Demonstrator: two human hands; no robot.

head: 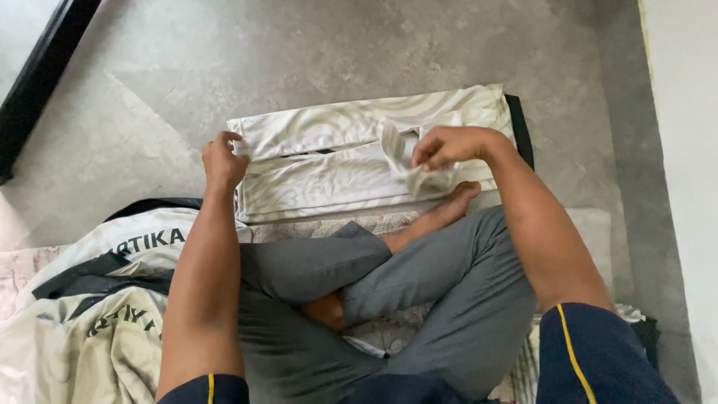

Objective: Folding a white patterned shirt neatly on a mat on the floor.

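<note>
Left hand (223, 161) gripping folded white garment (329, 172) edge, right hand (449, 146) pinching its fabric

A smooth, faintly sheeny white cloth garment (336, 161) lies on the matt, mottled grey floor (299, 52).

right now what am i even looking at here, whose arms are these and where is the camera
There is no machine here. The one picture comes from a camera worn on a person's head, looking down, so the arms are that person's own. They sit cross-legged in grey trousers on a grey floor. In front of them lies a white patterned garment, folded into a long flat shape. The left hand grips its left edge. The right hand pinches a bunched bit of the same cloth near its right end. To the person's left sits a loose pile of cream and dark clothes with green lettering.
</note>
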